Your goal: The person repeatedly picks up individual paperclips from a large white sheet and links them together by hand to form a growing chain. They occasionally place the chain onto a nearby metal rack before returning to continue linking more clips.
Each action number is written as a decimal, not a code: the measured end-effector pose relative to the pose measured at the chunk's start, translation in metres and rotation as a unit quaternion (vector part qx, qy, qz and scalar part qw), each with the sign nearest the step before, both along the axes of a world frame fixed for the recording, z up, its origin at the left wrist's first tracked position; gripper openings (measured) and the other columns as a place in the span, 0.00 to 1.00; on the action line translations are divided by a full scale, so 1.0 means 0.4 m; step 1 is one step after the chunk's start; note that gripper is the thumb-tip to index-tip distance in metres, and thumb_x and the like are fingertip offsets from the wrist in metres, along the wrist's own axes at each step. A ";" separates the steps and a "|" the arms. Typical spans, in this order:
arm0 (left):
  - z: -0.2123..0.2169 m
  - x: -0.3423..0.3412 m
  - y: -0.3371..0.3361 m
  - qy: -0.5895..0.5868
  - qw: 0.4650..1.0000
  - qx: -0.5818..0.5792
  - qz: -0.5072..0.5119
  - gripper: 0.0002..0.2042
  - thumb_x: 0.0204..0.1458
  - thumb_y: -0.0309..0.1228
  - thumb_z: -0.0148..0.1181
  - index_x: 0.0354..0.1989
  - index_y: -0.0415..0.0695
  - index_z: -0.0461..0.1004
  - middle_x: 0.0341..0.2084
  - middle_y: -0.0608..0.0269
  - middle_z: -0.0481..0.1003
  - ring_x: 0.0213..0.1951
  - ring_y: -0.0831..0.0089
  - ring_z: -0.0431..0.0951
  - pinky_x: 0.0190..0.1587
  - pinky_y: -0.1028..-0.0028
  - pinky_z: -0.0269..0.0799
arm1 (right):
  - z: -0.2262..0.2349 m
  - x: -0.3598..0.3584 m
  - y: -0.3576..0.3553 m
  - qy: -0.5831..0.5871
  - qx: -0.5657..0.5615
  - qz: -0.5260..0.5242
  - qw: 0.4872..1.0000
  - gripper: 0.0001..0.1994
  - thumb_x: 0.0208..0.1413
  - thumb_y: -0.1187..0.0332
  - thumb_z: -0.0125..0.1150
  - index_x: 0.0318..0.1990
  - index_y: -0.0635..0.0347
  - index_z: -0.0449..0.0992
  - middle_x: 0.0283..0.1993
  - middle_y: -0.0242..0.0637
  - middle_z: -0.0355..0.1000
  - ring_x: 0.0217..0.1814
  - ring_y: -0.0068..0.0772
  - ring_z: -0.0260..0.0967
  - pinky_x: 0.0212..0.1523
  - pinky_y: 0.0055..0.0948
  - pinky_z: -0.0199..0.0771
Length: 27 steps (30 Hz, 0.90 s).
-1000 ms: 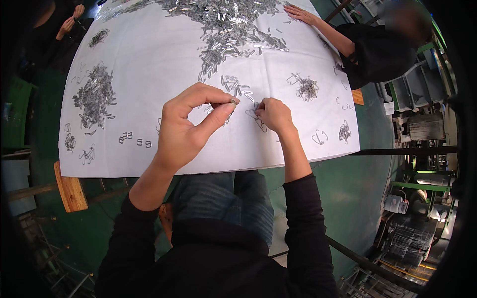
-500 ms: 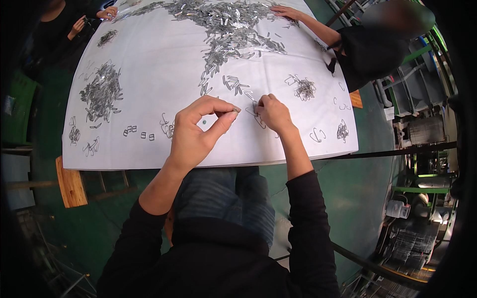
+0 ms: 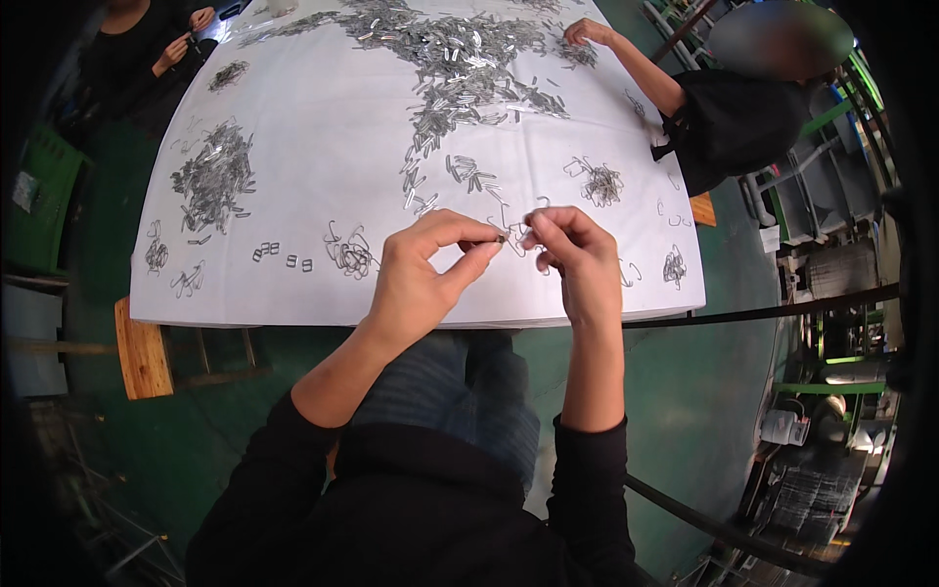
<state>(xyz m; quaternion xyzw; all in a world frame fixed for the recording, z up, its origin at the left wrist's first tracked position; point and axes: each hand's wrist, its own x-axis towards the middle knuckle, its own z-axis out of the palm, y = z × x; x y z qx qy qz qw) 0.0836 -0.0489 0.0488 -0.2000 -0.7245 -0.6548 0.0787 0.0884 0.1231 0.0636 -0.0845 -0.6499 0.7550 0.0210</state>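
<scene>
My left hand (image 3: 425, 274) pinches a small flat metal clip (image 3: 497, 238) between thumb and forefinger, just above the near edge of the white table (image 3: 323, 147). My right hand (image 3: 572, 256) meets it from the right and grips a thin bent wire hook (image 3: 525, 227) at the clip's end. Both hands hover over the table's front middle. A small heap of wire hooks (image 3: 350, 254) lies left of my left hand, and a few finished clips (image 3: 282, 256) lie further left.
A long spread of loose metal clips (image 3: 460, 59) runs down the table's middle, with another heap (image 3: 213, 176) at the left. One person (image 3: 729, 108) works at the right side; another person's hands (image 3: 186, 34) are at the far left corner. A wooden stool (image 3: 144, 347) stands below the table's left edge.
My hands have risen a little off the table and come together, the wire hook now at the clip's end. The view has shifted slightly.
</scene>
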 end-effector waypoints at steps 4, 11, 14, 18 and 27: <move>0.007 0.007 0.011 0.017 1.000 -0.003 0.002 0.06 0.44 0.19 0.62 0.31 0.39 0.78 0.27 0.61 0.77 0.31 0.73 0.76 0.34 0.76 0.69 | 0.034 0.073 -0.030 0.072 -0.048 0.005 0.996 0.03 0.49 0.76 0.63 0.30 0.65 0.76 0.35 0.31 0.68 0.35 0.22 0.65 0.37 0.21 0.66; 0.022 0.020 0.023 0.031 0.999 -0.010 0.000 0.06 0.43 0.19 0.63 0.31 0.40 0.78 0.27 0.61 0.77 0.31 0.71 0.76 0.33 0.74 0.70 | 0.041 0.092 -0.049 0.109 0.011 -0.045 0.993 0.02 0.49 0.77 0.63 0.29 0.64 0.75 0.39 0.31 0.64 0.38 0.20 0.63 0.35 0.19 0.65; 0.021 0.026 0.035 0.038 0.999 -0.002 0.000 0.06 0.42 0.20 0.63 0.30 0.40 0.78 0.27 0.61 0.77 0.31 0.69 0.76 0.33 0.74 0.70 | 0.032 0.102 -0.058 0.153 0.035 -0.083 0.984 0.02 0.49 0.78 0.62 0.30 0.65 0.75 0.39 0.32 0.63 0.38 0.21 0.63 0.35 0.19 0.65; -0.010 0.041 0.051 0.065 0.998 -0.004 -0.013 0.07 0.43 0.22 0.63 0.32 0.41 0.78 0.28 0.60 0.77 0.32 0.68 0.77 0.35 0.72 0.71 | 0.018 0.122 -0.068 0.208 0.081 -0.137 0.965 0.03 0.48 0.79 0.61 0.31 0.65 0.74 0.39 0.33 0.61 0.39 0.22 0.62 0.38 0.20 0.64; -0.281 -0.204 -0.076 -0.023 0.936 -0.309 0.168 0.05 0.46 0.33 0.62 0.26 0.46 0.78 0.27 0.60 0.75 0.35 0.62 0.73 0.38 0.61 0.66 | 0.013 0.224 0.000 0.196 0.112 -0.191 0.955 0.04 0.46 0.80 0.62 0.29 0.65 0.73 0.39 0.34 0.60 0.39 0.24 0.59 0.41 0.20 0.62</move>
